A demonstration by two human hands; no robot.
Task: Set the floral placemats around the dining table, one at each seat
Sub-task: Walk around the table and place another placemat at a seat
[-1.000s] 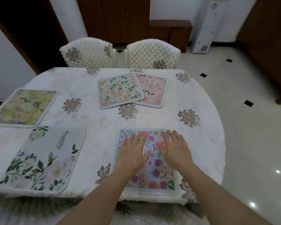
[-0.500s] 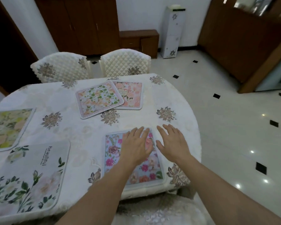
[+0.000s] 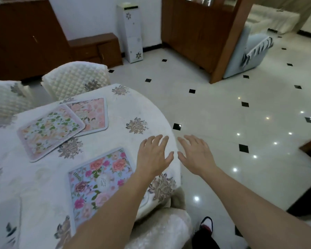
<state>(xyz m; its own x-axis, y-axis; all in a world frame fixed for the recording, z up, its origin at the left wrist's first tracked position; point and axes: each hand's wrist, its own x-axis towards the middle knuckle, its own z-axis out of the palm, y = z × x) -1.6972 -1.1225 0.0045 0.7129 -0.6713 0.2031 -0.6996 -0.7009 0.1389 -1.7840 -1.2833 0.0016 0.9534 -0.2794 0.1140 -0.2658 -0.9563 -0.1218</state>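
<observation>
A blue placemat with pink and orange roses [image 3: 97,182] lies flat near the table's front edge. My left hand [image 3: 153,155] hovers open just right of it, above the tablecloth, holding nothing. My right hand [image 3: 196,155] is open too, past the table's edge, over the floor. Farther back, a green-leaf placemat [image 3: 48,130] overlaps a peach floral placemat [image 3: 92,114] in front of a quilted chair. A corner of a grey leaf-print placemat [image 3: 5,227] shows at the bottom left.
The round table [image 3: 138,105] wears a white cloth with brown flower motifs. Two white quilted chairs [image 3: 75,78] stand behind it, and a padded seat [image 3: 160,230] is below my arms. Tiled floor lies to the right, with wooden cabinets and a white appliance [image 3: 131,33] beyond.
Both hands have come off the rose placemat and shifted right, the right one past the table's edge. The view has swung right, so the left placemats have left the frame.
</observation>
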